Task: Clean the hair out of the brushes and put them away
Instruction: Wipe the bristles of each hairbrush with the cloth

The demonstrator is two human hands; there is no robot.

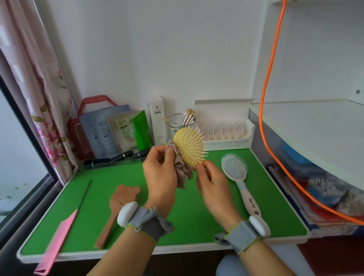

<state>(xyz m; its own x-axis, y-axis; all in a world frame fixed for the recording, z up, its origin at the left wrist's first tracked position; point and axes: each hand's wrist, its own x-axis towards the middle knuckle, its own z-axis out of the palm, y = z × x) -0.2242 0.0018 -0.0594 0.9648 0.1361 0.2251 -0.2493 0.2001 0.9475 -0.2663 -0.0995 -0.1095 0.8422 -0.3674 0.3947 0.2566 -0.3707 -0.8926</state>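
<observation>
Above the green table [185,233] I hold a yellow oval brush [189,147] with white pins facing right. My right hand [212,186] grips its lower end. My left hand [161,175] pinches a crumpled beige cloth [180,168] against the brush's left edge. A white and blue paddle brush [238,174] lies pins up to the right of my hands. To the left lies a brown bear-shaped brush [116,208], back up. A pink tail comb [57,238] hangs over the table's front left corner.
Along the back wall stand sachets [109,131], a green tube [141,130], a tall white box [157,120], a glass of makeup brushes [181,120] and an open white box of packets [227,133]. An orange cable [266,80] hangs on the right beside white shelves. Dark specks dot the table under my hands.
</observation>
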